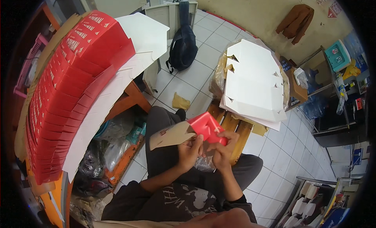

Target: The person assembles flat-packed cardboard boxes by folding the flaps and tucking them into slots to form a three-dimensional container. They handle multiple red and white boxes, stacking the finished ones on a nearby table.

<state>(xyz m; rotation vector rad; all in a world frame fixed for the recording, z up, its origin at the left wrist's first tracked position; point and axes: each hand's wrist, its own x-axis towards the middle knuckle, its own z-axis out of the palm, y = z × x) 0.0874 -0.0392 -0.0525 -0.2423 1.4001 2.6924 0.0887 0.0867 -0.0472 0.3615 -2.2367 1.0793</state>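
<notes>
Over my lap I hold a red cardboard box (206, 128), partly folded, with a pale inner flap (169, 137) sticking out to the left. My left hand (189, 152) grips its near edge, the thumb up against the card. Around the right near corner, my right hand (224, 148) is closed, fingers bent over the red side. To the left, a long row of nested red cartons (74, 98) with white insides leans on an orange table (51, 202). Ahead on the right, a stack of flat white die-cut card sheets (254, 81) rests on a wooden bench (242, 136).
A black backpack (183, 47) stands on the tiled floor beyond my knees, near a scrap of brown paper (180, 101). Plastic bags (115, 149) fill a shelf under the table. At the right are a cardboard box (296, 87), a rack (327, 67) and stacked folded cartons (301, 206).
</notes>
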